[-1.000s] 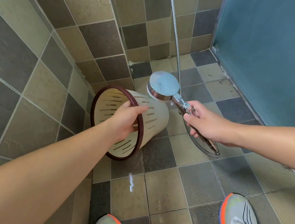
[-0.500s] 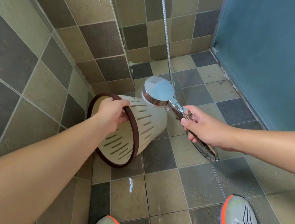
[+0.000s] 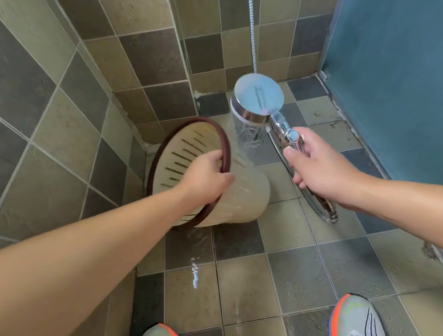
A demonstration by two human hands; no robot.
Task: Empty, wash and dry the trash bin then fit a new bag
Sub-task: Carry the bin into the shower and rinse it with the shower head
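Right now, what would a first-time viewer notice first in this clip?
The cream slatted trash bin with its dark brown rim, tilted at centre, gripped by the left hand. Just right of it, the right hand holds a chrome shower head spraying water onto the bin's outer wall. Orange-trimmed shoes stand on the tiled floor below.

Cream slotted bin (image 3: 247,200), maroon rim (image 3: 224,140), chrome showerhead (image 3: 258,97)

A single wide-angle view comes from the person's head, looking forward and steeply down into a tiled corner. Both forearms reach in from the near edge, so the left hand (image 3: 202,176) and right hand (image 3: 319,164) sit close, mid-frame. The brown-and-grey tiled floor (image 3: 291,274) fills the lower half, grey-and-orange shoe toes (image 3: 355,319) at the near edge, walls bowing at the far left.
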